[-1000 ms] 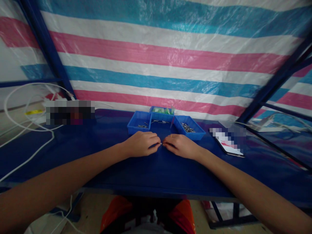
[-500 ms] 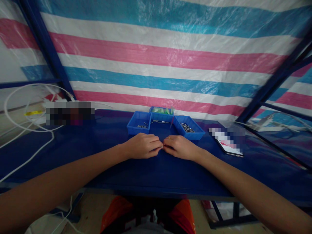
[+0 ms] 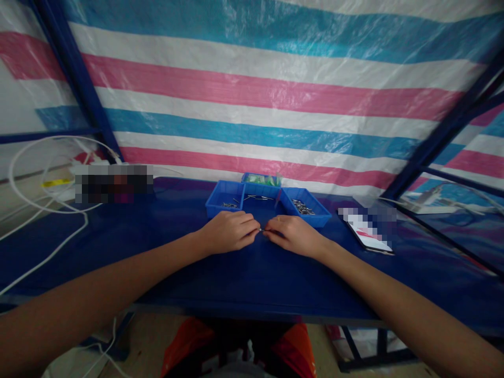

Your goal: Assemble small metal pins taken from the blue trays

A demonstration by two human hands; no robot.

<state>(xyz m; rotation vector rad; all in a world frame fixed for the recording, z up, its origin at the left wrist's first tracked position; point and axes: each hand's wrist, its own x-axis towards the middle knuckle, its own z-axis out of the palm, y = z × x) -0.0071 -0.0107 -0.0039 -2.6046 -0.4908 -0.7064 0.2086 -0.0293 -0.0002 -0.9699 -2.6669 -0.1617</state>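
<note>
My left hand (image 3: 232, 232) and my right hand (image 3: 293, 235) meet fingertip to fingertip over the blue table, both pinched. Between them is a tiny shiny piece (image 3: 262, 230), too small to name. Just behind my left hand stands a blue bin (image 3: 214, 211) with a few small metal parts. Another blue bin (image 3: 315, 219), behind my right hand, holds many small metal parts. A third blue bin (image 3: 262, 190) at the back contains green and clear plastic. Thin metal pins (image 3: 258, 197) lie in front of that back bin.
A phone (image 3: 368, 233) lies on the table (image 3: 252, 283) to the right. White cables (image 3: 59, 249) run along the left side. Blue metal posts and a striped plastic sheet (image 3: 268, 100) stand behind, and a power strip (image 3: 433, 205) is at the far right.
Both hands have risen slightly in the view, and their fingertips are a little farther apart, with the tiny piece showing between them.
</note>
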